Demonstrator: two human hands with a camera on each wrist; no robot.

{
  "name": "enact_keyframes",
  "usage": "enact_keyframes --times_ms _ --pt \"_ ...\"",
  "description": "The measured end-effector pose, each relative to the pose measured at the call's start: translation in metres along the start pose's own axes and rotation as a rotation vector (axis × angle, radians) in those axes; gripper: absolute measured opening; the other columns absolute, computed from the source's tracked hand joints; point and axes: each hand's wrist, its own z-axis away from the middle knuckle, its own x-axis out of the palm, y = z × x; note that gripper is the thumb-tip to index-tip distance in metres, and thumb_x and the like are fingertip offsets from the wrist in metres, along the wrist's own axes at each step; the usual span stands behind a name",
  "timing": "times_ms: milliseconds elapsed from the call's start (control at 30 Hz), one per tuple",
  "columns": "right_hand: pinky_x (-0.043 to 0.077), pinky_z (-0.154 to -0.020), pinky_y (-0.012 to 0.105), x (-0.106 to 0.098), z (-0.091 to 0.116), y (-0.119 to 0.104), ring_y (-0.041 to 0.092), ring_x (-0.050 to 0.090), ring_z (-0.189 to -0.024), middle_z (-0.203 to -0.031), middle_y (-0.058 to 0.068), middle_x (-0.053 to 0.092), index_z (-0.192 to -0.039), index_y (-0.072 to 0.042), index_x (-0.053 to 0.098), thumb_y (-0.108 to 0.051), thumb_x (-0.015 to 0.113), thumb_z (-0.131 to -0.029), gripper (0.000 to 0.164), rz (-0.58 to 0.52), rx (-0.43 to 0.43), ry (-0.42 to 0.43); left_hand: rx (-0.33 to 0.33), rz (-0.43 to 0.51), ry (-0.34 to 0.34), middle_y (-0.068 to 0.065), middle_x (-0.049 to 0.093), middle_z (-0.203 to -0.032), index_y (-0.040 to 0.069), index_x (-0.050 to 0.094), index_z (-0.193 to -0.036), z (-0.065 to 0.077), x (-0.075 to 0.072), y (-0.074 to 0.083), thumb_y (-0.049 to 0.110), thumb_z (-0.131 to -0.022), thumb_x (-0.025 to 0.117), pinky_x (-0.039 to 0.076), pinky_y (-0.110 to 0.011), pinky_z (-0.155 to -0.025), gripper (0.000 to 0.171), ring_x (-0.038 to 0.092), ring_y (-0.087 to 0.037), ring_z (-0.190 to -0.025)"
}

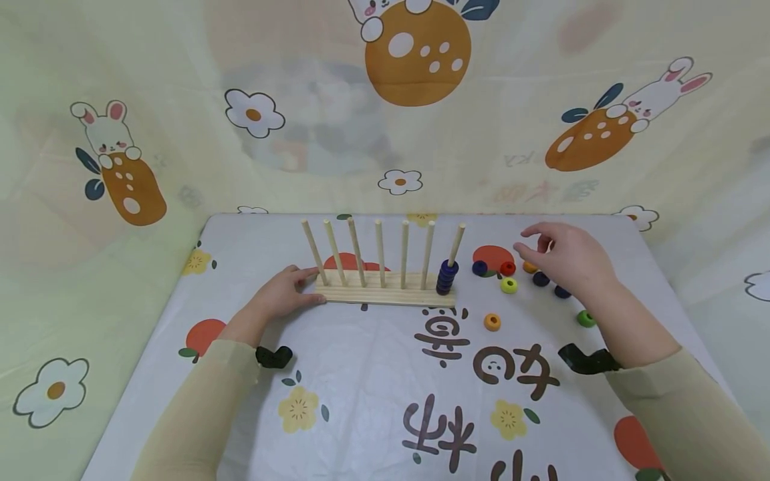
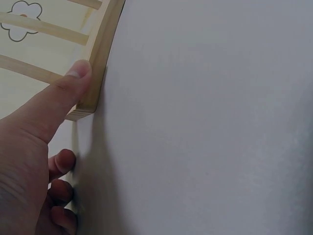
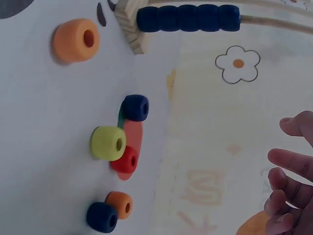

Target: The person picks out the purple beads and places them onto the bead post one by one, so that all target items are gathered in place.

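Observation:
A wooden peg rack (image 1: pixel 385 296) with several upright pegs stands near the back of the table. Several dark blue beads (image 3: pixel 188 18) are stacked on its rightmost peg. My left hand (image 1: pixel 279 294) grips the rack's left end, with the thumb (image 2: pixel 78 73) along the front edge and a finger at the back. Over the loose beads on the right hovers my right hand (image 1: pixel 568 257), its fingers loosely bent and nothing between them. Under and around it lie a red bead (image 1: pixel 508 268), a yellow-green bead (image 1: pixel 508 285) and blue beads (image 3: pixel 135 107).
An orange bead (image 1: pixel 492 322) lies nearer the front, right of the rack. A green bead (image 1: pixel 585 318) sits beside the right forearm. The tablecloth (image 1: pixel 355 374) is printed with fruit, flowers and lettering, and a patterned curtain (image 1: pixel 325 147) rises behind the table.

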Motion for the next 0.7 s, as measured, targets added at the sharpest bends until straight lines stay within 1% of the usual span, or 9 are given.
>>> enact_keyframes --times_ms 200,367,700 --pt "0.041 -0.059 0.037 0.007 -0.002 0.019 0.027 0.049 -0.076 -0.092 0.012 0.057 -0.126 -0.007 0.063 -0.045 0.064 -0.094 0.050 0.006 0.021 -0.047 -0.007 -0.002 -0.005 -0.008 0.050 -0.113 0.028 0.046 -0.150 0.000 -0.001 0.001 0.053 -0.079 0.079 0.043 -0.042 -0.085 0.082 0.048 -0.026 -0.101" --pt "0.040 -0.058 0.036 0.014 -0.001 0.036 0.027 0.049 -0.076 -0.092 0.012 0.057 -0.126 -0.006 0.062 -0.048 0.064 -0.093 0.053 -0.004 0.046 -0.070 -0.009 0.000 -0.007 -0.008 0.050 -0.113 0.029 0.046 -0.150 0.001 -0.001 0.002 0.052 -0.080 0.079 0.043 -0.042 -0.086 0.081 0.048 -0.026 -0.102" --pt "0.040 -0.058 0.034 0.024 0.002 0.062 0.027 0.050 -0.077 -0.095 0.014 0.058 -0.126 -0.005 0.061 -0.044 0.065 -0.093 0.051 -0.002 0.087 -0.100 0.009 0.012 0.002 -0.008 0.050 -0.109 0.028 0.046 -0.150 -0.001 0.001 -0.002 0.051 -0.080 0.079 0.043 -0.040 -0.083 0.081 0.048 -0.025 -0.100"
